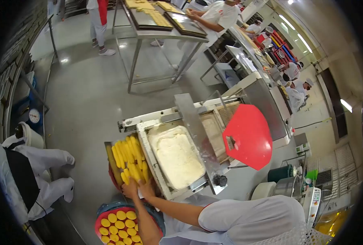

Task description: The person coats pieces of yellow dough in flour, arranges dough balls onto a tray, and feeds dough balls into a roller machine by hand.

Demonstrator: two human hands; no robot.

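Note:
Both my hands are at the near end of long, yellow rod-shaped pieces (128, 153), which lie side by side in a shallow tray beside a machine. My left hand (130, 190) is closed around the ends of some of these rods. Close beside it, my right hand (147, 189) curls over the ends of the rods next to the machine; its fingertips are partly hidden. A small white bit shows between the hands. Below my left forearm, a red-lined tub (98, 223) holds many yellow pieces with round ends facing up.
The machine has a white-rimmed bin (142, 136) of pale, dough-like mass (177, 157), a metal crossbar (198, 139) and a red panel (249, 136). A person (47, 179) in white is at the left. A steel table (138, 34) with trays stands ahead, with co-workers around.

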